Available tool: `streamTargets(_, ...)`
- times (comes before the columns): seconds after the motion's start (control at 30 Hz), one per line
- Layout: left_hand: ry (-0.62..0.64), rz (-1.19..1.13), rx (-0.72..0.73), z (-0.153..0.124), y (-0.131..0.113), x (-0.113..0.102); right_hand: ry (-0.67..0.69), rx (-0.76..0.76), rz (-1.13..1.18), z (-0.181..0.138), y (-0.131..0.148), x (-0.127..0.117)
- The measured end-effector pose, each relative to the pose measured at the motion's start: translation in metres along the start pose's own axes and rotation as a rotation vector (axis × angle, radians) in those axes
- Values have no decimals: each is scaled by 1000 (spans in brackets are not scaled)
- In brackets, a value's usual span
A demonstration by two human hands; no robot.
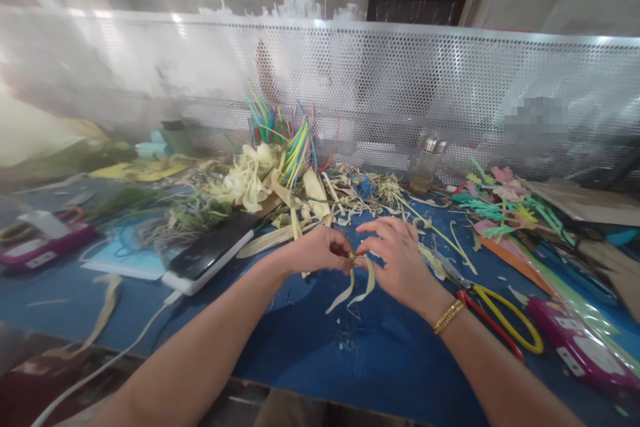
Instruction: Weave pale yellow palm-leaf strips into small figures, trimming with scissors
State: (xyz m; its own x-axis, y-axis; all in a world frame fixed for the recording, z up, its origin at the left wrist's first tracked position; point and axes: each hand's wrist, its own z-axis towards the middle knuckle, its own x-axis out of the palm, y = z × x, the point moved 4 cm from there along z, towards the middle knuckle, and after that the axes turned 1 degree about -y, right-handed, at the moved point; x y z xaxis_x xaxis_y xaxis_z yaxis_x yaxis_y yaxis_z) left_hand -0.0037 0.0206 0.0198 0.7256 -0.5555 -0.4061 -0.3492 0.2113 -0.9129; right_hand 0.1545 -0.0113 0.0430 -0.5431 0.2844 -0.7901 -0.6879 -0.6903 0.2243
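Above the blue table (310,353), my left hand (320,250) pinches a knotted pale strip, which looks like dried corn husk (371,280), between thumb and fingertips. My right hand (400,263), with a gold bracelet at its wrist, meets it from the other side, thumb and index finger closed on the same strip near its small knot. Two loose ends of the strip dangle below the fingers. Scissors (493,310) with red and yellow handles lie just right of my right wrist. A heap of pale husks (255,177) lies beyond my left hand.
Colourful pipe cleaners (297,147) stand behind the heap. A phone (215,247) on a white cabled block lies left. Purple power strips (583,347) sit at both sides. A glass bottle (427,163) stands before the perforated metal screen (310,67). Craft flowers (515,203) lie right.
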Motion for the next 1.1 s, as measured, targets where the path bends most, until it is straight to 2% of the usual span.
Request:
streamTargets(0.13, 16, -19, 10, -2, -3, 1, 140, 43, 133, 1, -3, 7)
streamTargets(0.2, 13, -36, 10, -2, -4, 0, 169, 93, 188, 1, -7, 10)
streamTargets(0.37, 5, -68, 34, 0, -3, -1, 161, 165, 195, 0, -11, 11)
streamTargets(0.57, 12, -91, 31, 3, 0, 0, 143, 167, 171, 0, -13, 12)
streamTargets(0.67, 9, -162, 40, 2, -3, -2, 129, 269, 379, -1, -16, 13)
streamTargets(0.83, -40, -296, 95, 1, -8, -2, 42, 594, 896, -7, -22, 20)
streamTargets(0.97, -194, -376, 197, 9, -3, 6, -68, 760, 1142, -11, -21, 27)
streamTargets(1.1, -352, -405, 224, 16, 7, 16, -108, 771, 1232, -11, -11, 32)
